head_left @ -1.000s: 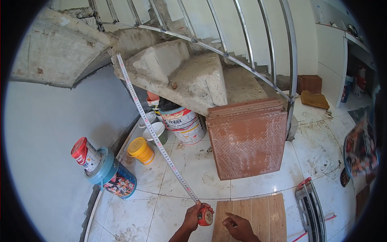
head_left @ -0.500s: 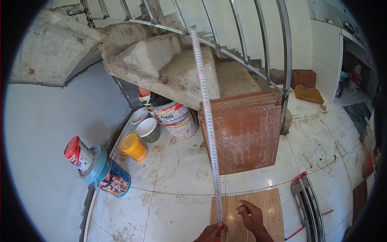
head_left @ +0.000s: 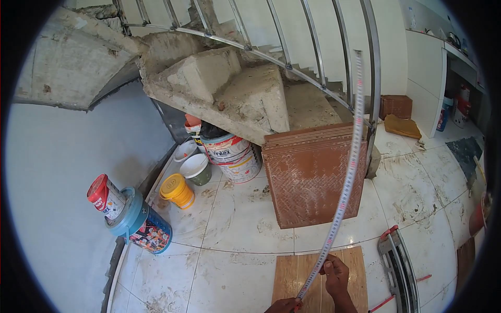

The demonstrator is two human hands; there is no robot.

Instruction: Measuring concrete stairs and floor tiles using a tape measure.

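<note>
A long white tape measure (head_left: pixel 343 195) is drawn out, its blade rising from the lower middle toward the stair railing and bowing slightly. At its lower end my left hand (head_left: pixel 283 305) is closed around the case, of which only a little red shows. My right hand (head_left: pixel 336 274) pinches the blade a short way farther up, fingers bent against its edge. Beneath both hands lies a wood-look tile (head_left: pixel 357 271) on the white floor. Beyond them the blade passes in front of a leaning stack of brown tiles (head_left: pixel 308 182).
A tile cutter (head_left: pixel 397 266) lies at right. Raw concrete stairs (head_left: pixel 250 99) with a metal railing (head_left: pixel 313 47) rise behind. Left of the stack stand a large paint bucket (head_left: pixel 235 161), a yellow tub (head_left: pixel 177 190) and a blue bucket (head_left: pixel 148 224) topped by a red-lidded can (head_left: pixel 106 195).
The blade's far end has swung right, from over the steps to beside the railing's end post. My right hand, apart from the blade before, now pinches it.
</note>
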